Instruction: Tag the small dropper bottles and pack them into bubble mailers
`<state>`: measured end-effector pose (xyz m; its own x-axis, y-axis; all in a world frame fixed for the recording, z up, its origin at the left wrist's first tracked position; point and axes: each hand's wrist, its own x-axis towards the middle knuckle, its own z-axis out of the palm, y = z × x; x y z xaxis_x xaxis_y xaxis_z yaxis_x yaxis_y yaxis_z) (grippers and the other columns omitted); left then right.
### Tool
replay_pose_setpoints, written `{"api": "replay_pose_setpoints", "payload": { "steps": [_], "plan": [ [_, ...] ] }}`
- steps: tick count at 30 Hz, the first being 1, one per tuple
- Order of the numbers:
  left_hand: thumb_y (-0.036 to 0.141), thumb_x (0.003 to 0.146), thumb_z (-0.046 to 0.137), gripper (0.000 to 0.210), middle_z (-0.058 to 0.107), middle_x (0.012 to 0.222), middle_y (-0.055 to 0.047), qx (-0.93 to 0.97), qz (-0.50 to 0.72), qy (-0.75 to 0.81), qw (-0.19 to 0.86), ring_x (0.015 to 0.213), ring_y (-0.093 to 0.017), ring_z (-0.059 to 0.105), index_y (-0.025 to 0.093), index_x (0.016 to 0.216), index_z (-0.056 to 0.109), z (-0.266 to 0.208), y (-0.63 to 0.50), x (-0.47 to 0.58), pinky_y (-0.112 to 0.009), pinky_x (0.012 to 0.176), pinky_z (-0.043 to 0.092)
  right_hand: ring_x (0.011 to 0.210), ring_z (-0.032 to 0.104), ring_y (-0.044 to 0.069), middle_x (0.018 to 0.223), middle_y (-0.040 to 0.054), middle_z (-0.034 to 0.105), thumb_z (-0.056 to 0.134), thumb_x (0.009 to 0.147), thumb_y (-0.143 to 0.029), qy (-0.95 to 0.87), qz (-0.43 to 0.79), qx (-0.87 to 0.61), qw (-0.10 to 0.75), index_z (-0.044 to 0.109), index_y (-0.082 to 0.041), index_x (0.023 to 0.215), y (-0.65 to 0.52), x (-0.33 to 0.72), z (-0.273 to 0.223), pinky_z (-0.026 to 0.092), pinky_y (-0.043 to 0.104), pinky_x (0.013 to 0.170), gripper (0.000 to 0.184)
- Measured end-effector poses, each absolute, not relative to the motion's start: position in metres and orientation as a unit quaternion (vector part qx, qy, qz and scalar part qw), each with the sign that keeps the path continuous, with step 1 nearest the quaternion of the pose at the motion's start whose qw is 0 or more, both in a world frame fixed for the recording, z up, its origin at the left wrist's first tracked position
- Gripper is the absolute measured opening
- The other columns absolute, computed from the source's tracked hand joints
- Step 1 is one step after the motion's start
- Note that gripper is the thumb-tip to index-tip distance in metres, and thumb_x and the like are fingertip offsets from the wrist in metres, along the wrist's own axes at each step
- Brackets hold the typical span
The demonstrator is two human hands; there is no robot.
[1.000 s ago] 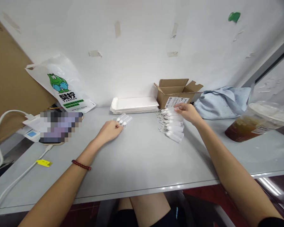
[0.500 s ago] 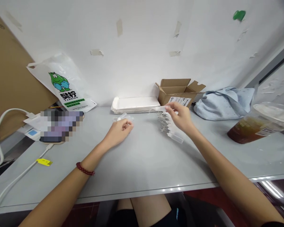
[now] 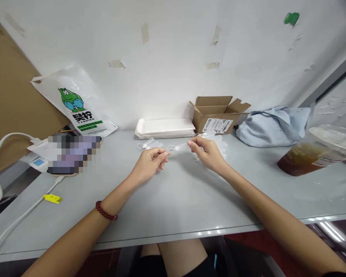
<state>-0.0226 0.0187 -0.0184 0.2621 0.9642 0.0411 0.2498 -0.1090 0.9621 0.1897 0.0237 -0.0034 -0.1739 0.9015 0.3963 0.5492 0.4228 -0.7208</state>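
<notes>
My right hand pinches the right end of a small translucent white plastic tube with a thin white string loop at its left end. My left hand is closed in a pinch right at that loop; a fine dark line shows by its fingertips, too small to name. Behind the left hand lie a few similar clear tubes with loops. More translucent tubes lie in a row beyond my right hand, partly hidden by it.
A stack of white padded envelopes lies against the wall beside an open cardboard box. To the right are a light blue cloth bag and a tilted-looking drink cup. A phone, white cable and plastic bag occupy the left.
My right hand has moved left and toward me, carrying the tube from the row to my left hand. The left fingers have shifted slightly right and now meet its loop end.
</notes>
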Motion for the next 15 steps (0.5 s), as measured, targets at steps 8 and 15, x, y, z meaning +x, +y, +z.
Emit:
{"api": "replay_pose_setpoints", "payload": {
  "steps": [8, 15],
  "plan": [
    [0.04, 0.079, 0.064, 0.026, 0.057, 0.065, 0.001, 0.572, 0.401, 0.452, 0.555, 0.05, -0.007, 0.048, 0.014, 0.076, 0.063, -0.0182, 0.0199, -0.0243, -0.022, 0.049, 0.039, 0.059, 0.047, 0.012, 0.063, -0.0001, 0.055, 0.046, 0.089, -0.042, -0.721, 0.265, -0.494, 0.408, 0.056, -0.017, 0.073, 0.0214, 0.1878, -0.0031, 0.034, 0.025, 0.056, 0.031],
    [0.037, 0.08, 0.064, 0.024, 0.057, 0.068, 0.001, 0.557, 0.403, 0.449, 0.57, 0.051, -0.007, 0.049, 0.013, 0.079, 0.064, -0.0182, 0.0185, -0.0223, -0.022, 0.051, 0.04, 0.06, 0.049, 0.012, 0.063, 0.0002, 0.056, 0.046, 0.089, -0.046, -0.726, 0.269, -0.487, 0.405, 0.057, -0.017, 0.074, 0.0226, 0.1877, -0.0051, 0.034, 0.025, 0.055, 0.034]
  ]
}}
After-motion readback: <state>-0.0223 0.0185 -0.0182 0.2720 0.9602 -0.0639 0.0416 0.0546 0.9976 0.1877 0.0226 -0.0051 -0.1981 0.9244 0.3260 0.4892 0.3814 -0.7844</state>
